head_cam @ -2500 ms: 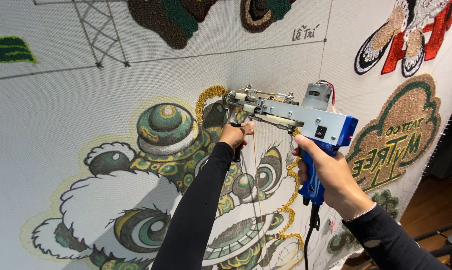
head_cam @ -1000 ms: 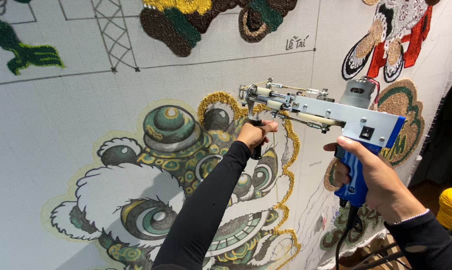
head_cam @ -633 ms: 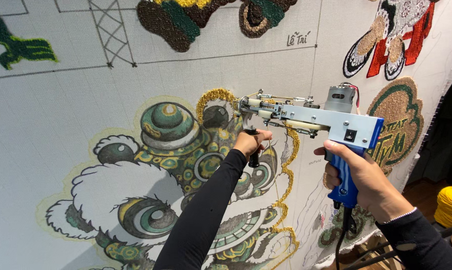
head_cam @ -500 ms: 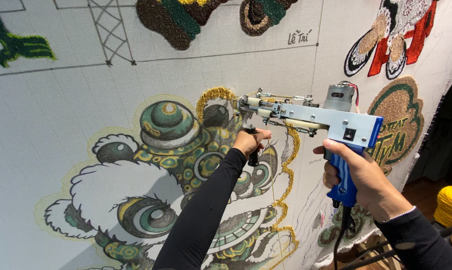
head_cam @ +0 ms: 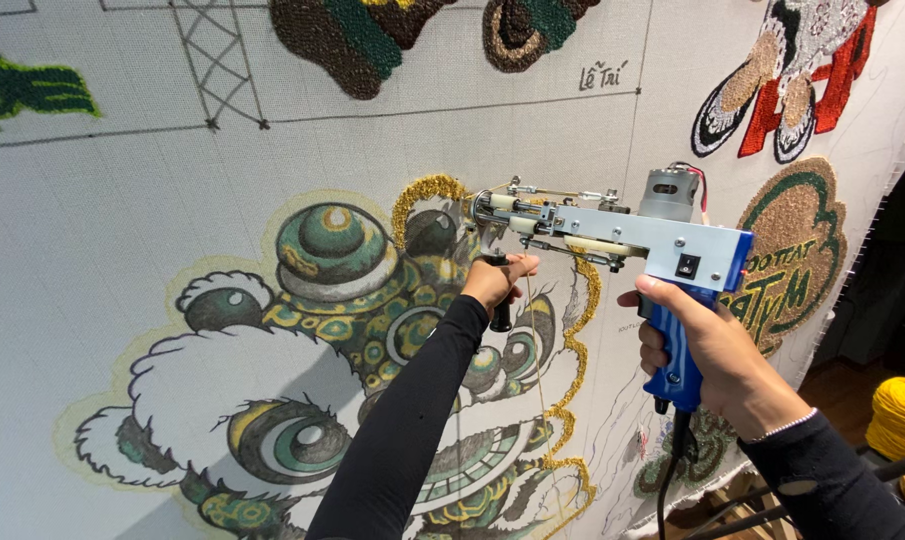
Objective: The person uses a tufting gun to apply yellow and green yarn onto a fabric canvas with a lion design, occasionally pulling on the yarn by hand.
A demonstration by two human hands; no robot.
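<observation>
A blue and silver tufting gun (head_cam: 632, 240) points its needle end at an upright white cloth (head_cam: 122, 220). My right hand (head_cam: 707, 350) grips the gun's blue rear handle. My left hand (head_cam: 497, 282) is closed on the black front grip under the nose. The needle end sits at a gold outline on the lion-dance head design (head_cam: 372, 350) in green, gold and white. A thin yellow yarn (head_cam: 534, 360) hangs down from the gun. Both arms wear black sleeves.
Other tufted patches are on the cloth: a brown and green one (head_cam: 352, 40) at top, a red and white figure (head_cam: 802, 70) top right, a tan and green emblem (head_cam: 792, 260) at right. Yellow yarn cones (head_cam: 902, 420) stand at the lower right.
The gun and both hands have shifted slightly left and up along the gold outline; the view has moved a little with them.
</observation>
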